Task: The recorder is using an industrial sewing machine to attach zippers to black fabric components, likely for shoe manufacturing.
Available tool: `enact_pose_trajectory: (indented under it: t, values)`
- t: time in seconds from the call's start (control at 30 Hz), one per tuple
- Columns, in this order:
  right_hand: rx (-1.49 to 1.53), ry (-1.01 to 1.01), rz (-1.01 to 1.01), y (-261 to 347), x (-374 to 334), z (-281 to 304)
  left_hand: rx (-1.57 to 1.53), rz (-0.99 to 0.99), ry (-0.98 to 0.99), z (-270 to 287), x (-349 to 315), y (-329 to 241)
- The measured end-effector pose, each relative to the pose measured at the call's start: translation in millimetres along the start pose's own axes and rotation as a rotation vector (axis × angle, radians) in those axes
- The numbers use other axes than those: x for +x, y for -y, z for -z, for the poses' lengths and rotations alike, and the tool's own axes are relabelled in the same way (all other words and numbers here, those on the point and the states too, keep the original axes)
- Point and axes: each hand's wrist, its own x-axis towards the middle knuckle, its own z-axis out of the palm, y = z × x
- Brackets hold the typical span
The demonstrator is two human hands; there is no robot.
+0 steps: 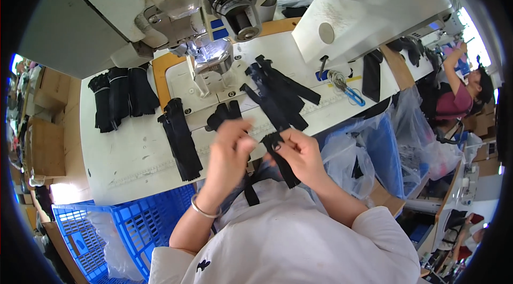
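White shirt [288, 236] cloth lies closest, and just beyond it the worker's right hand [304, 161] has thumb and fingers clamped on a black zipper strip [287, 171], whose upper end they partly cover, near the front edge of the table [128, 163]. Beside it the left hand [230, 153] is blurred, its fingers curled, and I cannot tell whether they grip anything; it hides part of a small black bundle [218, 116], while the sewing machine [171, 0] runs out of sight overhead.
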Motion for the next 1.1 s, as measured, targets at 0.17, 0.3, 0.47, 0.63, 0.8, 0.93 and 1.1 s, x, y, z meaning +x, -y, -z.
enact_pose_trajectory:
  t: [0.17,0.3,0.47,0.63,0.8,0.93,1.1]
  values:
    - [-0.021,-0.11,0.118,3.8,15.5,-6.2,0.749,-0.133,-0.27,2.8,49.4,39.7]
    - [-0.121,-0.141,0.247,7.1,25.1,-5.0,0.805,-0.153,-0.277,0.7,55.3,50.2]
    - [-0.041,-0.155,0.199,3.3,27.4,-1.7,0.954,-0.101,-0.324,-6.1,46.8,38.4]
    - [-0.16,-0.095,0.113,1.1,23.7,-3.7,0.58,-0.16,-0.375,-9.7,49.2,41.8]
    - [-0.302,-0.135,0.427,9.1,27.1,-10.4,0.045,0.002,-0.205,9.9,34.9,-4.1]
    - [-0.356,-0.098,0.492,27.5,33.4,-26.1,-0.41,0.043,-0.027,19.1,23.1,-15.3]
    - [-0.246,-0.016,0.296,31.4,31.6,-31.4,-0.612,0.154,-0.141,30.1,9.1,-25.3]
